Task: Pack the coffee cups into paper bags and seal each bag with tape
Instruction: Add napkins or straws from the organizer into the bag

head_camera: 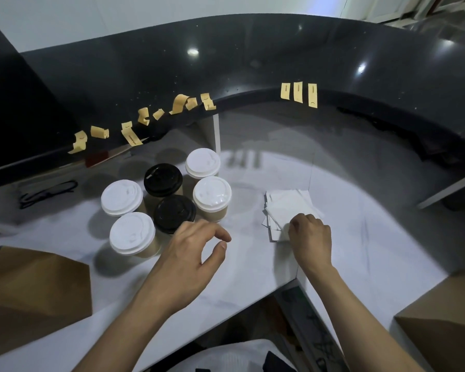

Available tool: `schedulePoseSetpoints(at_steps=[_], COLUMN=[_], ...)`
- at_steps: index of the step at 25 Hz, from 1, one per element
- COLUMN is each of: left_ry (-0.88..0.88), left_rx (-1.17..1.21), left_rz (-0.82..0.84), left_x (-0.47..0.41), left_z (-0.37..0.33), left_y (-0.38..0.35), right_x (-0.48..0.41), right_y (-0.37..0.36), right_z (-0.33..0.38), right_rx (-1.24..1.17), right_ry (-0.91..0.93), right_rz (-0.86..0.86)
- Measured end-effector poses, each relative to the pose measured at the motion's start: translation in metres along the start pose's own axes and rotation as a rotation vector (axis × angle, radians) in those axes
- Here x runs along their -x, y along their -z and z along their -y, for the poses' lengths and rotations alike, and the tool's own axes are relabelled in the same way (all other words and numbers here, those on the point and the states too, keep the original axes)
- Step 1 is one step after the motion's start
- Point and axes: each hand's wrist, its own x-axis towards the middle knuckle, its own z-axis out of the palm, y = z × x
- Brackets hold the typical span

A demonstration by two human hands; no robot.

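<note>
Six lidded coffee cups [174,213] stood bunched together on the white worktop [253,267], four with white lids and two with black. The left hand [191,253] hovered just at 5 o'clock of the cluster, fingers loosely curled and apart, grasping nothing, its fingertips near the closer black-lidded cup. At 3 o'clock of the cups, well apart from them, lay a stack of white sheets [290,205], perhaps napkins. The right hand [310,236] was curled over the stack's near corner, pinching it with thumb and fingers. A brown paper bag [38,285] lay on the worktop at 8 o'clock of the cups, and a second paper bag [443,326] sat at the 4 o'clock edge of the view. Tan tape strips [145,119] hung along the rim of the black counter [253,60] at 12 o'clock, with three more strips [298,92] at 2 o'clock.
</note>
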Motion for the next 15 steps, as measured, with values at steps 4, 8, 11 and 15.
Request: schedulePoseSetpoints(at_steps=[4,8,11,15], left_ry=[0.006,0.005,0.009,0.009], left_rx=[0.009,0.013,0.021,0.022], left_rz=[0.004,0.007,0.001,0.003], left_x=[-0.004,-0.007,-0.009,-0.010], left_z=[0.000,0.000,0.000,0.000], left_y=[-0.003,-0.005,-0.006,-0.008], right_x=[0.001,0.000,-0.006,-0.014], right_y=[-0.001,0.002,0.011,0.016], right_z=[0.000,0.003,0.001,-0.008], right_rx=[0.012,0.071,-0.001,-0.137], right_ry=[0.098,0.134,0.115,0.018], right_rz=[0.015,0.042,0.022,0.009])
